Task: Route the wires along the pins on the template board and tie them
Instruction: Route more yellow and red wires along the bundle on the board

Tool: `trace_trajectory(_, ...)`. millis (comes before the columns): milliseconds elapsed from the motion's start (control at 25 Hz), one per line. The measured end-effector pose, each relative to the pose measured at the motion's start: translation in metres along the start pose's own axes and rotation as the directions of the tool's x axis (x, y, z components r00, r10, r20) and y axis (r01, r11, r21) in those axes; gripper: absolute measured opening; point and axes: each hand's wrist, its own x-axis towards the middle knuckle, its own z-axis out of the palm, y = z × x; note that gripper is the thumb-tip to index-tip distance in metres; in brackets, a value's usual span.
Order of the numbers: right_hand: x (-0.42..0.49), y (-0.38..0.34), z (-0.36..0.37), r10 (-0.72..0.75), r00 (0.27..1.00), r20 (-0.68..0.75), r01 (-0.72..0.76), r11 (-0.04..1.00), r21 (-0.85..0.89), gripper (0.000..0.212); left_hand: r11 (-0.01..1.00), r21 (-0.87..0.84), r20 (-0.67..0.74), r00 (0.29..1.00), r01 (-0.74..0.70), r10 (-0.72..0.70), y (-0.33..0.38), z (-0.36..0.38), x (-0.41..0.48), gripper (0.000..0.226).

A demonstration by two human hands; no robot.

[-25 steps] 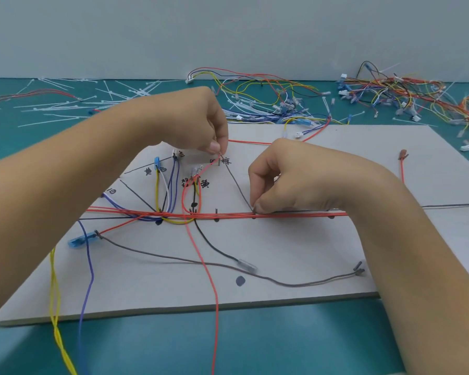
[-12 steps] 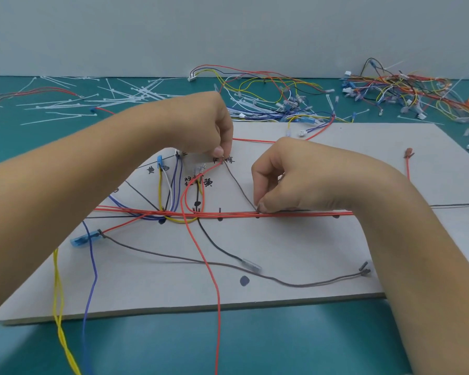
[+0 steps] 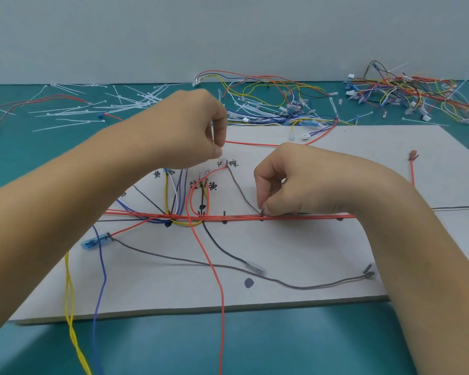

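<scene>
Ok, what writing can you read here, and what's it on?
"棕": handwritten on the template board, at the brown wire's top end.
"黄": same board, right of the black wire.
"黄": same board, left of the yellow wire.
Neighbouring characters: blurred or wire-covered, unreadable.

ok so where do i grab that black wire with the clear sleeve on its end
Pinch the clear-sleeved terminal at the free end of the black wire, from above, across its width. It is the thickest, probably stiffest part and lies flat on the template board. The long grey wire runs right beside it, so keep the pinch narrow.
</scene>
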Motion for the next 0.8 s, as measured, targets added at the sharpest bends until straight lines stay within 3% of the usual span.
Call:
trace_trajectory(240, 0.001, 0.0, 0.0, 0.001, 1.0, 0.004, -0.001, 1.0, -0.019, 0.008, 0.988, 0.01, 0.111, 0.982, 0.151, -0.152, 0.007, -0.012, -0.055, 0.023)
trace_trajectory(360, 0.0, -0.001, 0.0, 0.001, 1.0, 0.007, -0.001, 1.0, -0.01, 0.008, 0.989, -0.077, 0.154, 0.981, 0.129, -0.116, 0.011, -0.001, -0.065, 0.006)
trace_trajectory(480, 0.0, -0.001, 0.0, -0.002, 1.0, 0.012, 0.002, 1.0, 0.002, 0.008, 0.983, -0.125, 0.199, 0.974, 0.134, -0.108, 0.008, -0.003, -0.067, 0.034)
trace_trajectory(640, -0.001, -0.002, 0.0, -0.002, 1.0, 0.014, 0.002, 1.0, 0.009, 0.008, 0.96, -0.25, 0.26, 0.964, 0.124, -0.057, 0.003, -0.006, -0.066, 0.04)
trace_trajectory(800, -0.001, -0.002, 0.0, -0.007, 1.0, 0.016, 0.007, 1.0, 0.004, 0.007, 0.953, -0.298, 0.187, 0.982, 0.052, 0.005, 0.006, -0.005, -0.065, 0.021)
